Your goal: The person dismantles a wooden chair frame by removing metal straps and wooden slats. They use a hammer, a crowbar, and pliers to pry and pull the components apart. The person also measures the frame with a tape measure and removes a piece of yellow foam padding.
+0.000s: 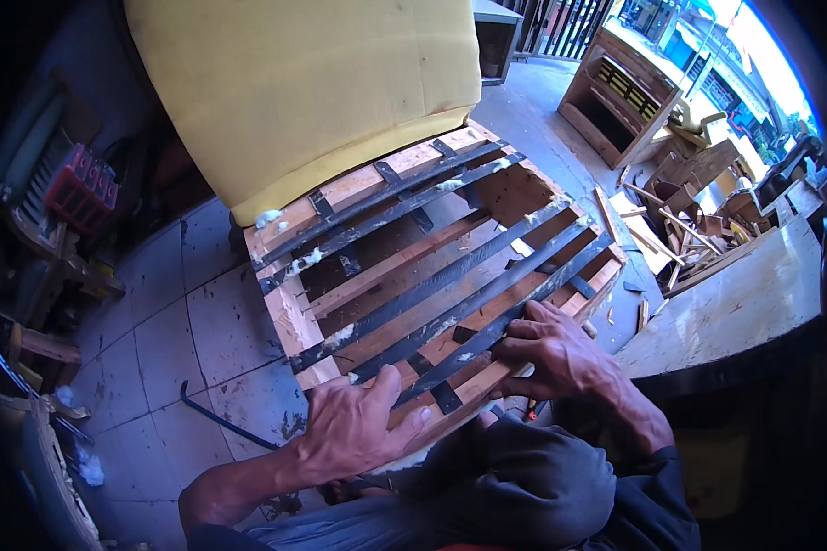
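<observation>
A wooden seat frame (291, 319) with dark rubber webbing straps (448, 265) stretched across it lies before me, tufts of pale stuffing stuck to the straps. Behind it rises a backrest covered in yellow foam (317, 89). My left hand (358, 423) rests on the frame's near left corner, thumb and forefinger spread apart. My right hand (555, 351) lies over the near rail, its fingertips at the nearest strap; whether they grip the strap or the rail I cannot tell. Short dark strap pieces (446, 397) cross the near rail.
A dark pry bar (227, 420) lies on the tiled floor at left, near a red plastic crate (83, 189). Scrap wood (696, 227) is heaped at right beside a wooden cabinet (617, 96). A pale board (737, 296) stands close to my right arm.
</observation>
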A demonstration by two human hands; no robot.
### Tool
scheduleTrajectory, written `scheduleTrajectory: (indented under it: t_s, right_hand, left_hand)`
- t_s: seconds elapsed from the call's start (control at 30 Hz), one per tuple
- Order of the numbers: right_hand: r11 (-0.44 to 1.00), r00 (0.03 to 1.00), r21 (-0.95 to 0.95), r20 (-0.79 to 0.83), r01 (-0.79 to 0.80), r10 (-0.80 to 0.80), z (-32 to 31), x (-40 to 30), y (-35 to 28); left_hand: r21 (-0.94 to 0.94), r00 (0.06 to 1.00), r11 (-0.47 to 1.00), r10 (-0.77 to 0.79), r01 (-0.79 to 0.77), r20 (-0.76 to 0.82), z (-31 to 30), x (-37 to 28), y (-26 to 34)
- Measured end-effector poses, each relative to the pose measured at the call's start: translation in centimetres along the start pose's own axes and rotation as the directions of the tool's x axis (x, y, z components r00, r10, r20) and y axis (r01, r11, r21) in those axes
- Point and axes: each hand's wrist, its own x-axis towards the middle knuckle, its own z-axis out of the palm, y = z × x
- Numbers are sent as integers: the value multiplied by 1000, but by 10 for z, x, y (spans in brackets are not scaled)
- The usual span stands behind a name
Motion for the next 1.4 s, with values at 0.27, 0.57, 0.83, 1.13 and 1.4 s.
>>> scheduleTrajectory:
  t_s: [0.27, 0.57, 0.83, 1.13, 1.4]
  right_hand:
    - [981, 994, -190, -99, 31, -50, -112, 27, -108]
    - [933, 953, -327, -204, 149, -224, -146, 74, -151]
    - [946, 979, -320, -203, -52, -15, -212, 112, -181]
    - [931, 864, -162, -450, -326, 225, -212, 137, -133]
    - [961, 719, -222, -694, -162, -39, -170, 56, -130]
  left_hand:
    - [-190, 944, 965, 115, -180, -309, -121, -63, 31]
    - [-575, 885, 723, 107, -382, -453, -195, -74, -13]
    - [-789, 798, 141, 204, -597, -567, -234, -39, -57]
    - [-757, 763, 104, 137, -645, -632, -223, -54, -89]
    - [-640, 645, 224, -62, -735, -762, -209, -87, -86]
